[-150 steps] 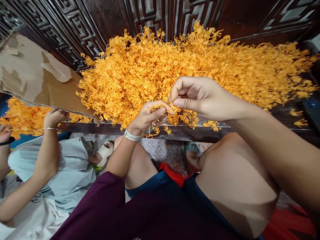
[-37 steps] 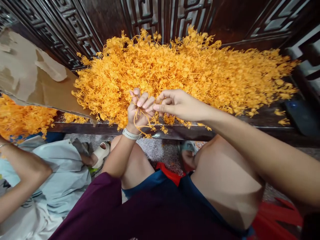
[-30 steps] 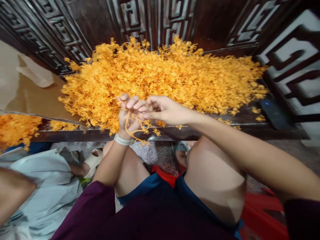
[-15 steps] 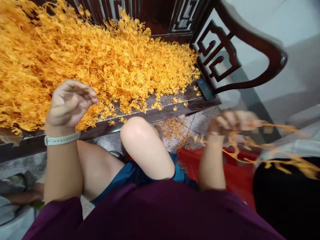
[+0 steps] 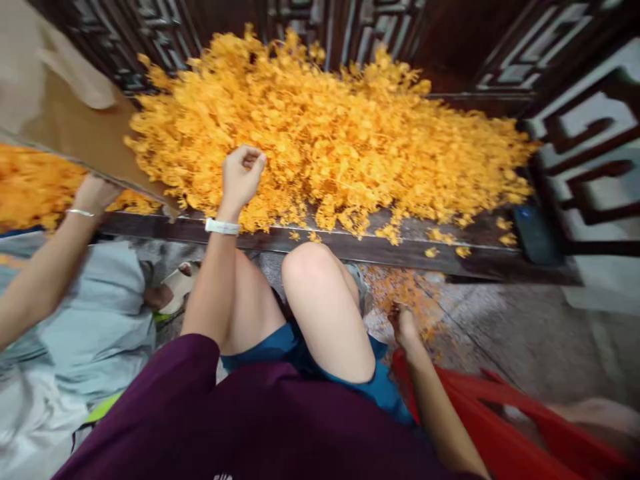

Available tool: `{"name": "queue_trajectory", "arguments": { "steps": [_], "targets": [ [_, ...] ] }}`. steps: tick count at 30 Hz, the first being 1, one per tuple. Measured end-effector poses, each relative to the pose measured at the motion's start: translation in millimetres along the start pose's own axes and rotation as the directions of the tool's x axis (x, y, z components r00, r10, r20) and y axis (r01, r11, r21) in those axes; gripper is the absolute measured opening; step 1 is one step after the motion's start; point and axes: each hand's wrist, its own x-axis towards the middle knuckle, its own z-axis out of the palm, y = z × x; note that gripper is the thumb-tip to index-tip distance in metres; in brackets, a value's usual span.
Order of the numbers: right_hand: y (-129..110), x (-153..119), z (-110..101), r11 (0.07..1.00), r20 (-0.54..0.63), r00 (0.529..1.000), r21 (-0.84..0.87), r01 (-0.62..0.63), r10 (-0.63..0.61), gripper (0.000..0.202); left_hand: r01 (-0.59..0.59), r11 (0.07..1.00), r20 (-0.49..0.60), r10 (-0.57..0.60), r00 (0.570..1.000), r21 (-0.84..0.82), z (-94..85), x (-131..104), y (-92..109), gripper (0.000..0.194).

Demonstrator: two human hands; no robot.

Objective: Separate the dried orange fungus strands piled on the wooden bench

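Observation:
A long heap of orange, flower-like pieces on thin strands [image 5: 320, 133] lies on the dark wooden bench [image 5: 345, 248]. My left hand [image 5: 243, 175], a white band on its wrist, is raised in front of the heap. Its fingers are curled with thumb and fingertips together; whatever they pinch does not show. My right hand [image 5: 404, 325] hangs low over the floor beside my knee, near scattered orange bits [image 5: 407, 293]. It looks small, dark and blurred, and its fingers cannot be made out.
At left, another person's hand [image 5: 95, 193] is by a cardboard sheet [image 5: 95, 133] that stands beside the heap. A phone [image 5: 537, 233] lies at the bench's right end. A red plastic stool or similar thing [image 5: 470, 400] stands at lower right, with a blurred skin-coloured shape beyond.
The view has swung left, bringing in the cardboard and the other person. My left hand's fingers have closed. My right hand has lowered, and the orange strands it held no longer show.

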Motion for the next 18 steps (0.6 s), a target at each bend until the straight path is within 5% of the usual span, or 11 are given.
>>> {"name": "queue_trajectory", "arguments": {
  "steps": [3, 7, 10, 13, 18],
  "targets": [
    [-24, 19, 21, 0.994, 0.185, 0.981, 0.099, 0.044, -0.062, 0.035, -0.061, 0.954, -0.083, 0.089, 0.993, 0.295, -18.1, 5, -16, 0.012],
    [-90, 3, 20, 0.937, 0.370, 0.861, 0.113, 0.330, -0.347, 0.026, -0.012, 0.926, -0.016, 0.019, 1.000, 0.377, -18.7, -1, -15, 0.026],
    [-144, -26, 19, 0.840, 0.296, 0.793, 0.066, 0.539, -0.533, 0.022, -0.057, 0.931, 0.053, 0.041, 0.998, 0.361, 2.7, -4, -4, 0.039],
    [-184, -45, 22, 0.770, 0.197, 0.745, 0.184, 0.611, -0.638, 0.022, -0.092, 0.900, 0.085, 0.061, 0.995, 0.425, 29.9, -2, 8, 0.054],
    [-234, -42, 32, 0.603, 0.275, 0.549, 0.180, 0.777, -0.789, 0.020, -0.055, 0.838, 0.104, -0.002, 0.995, 0.543, 53.3, 3, 16, 0.059]
  ]
}}
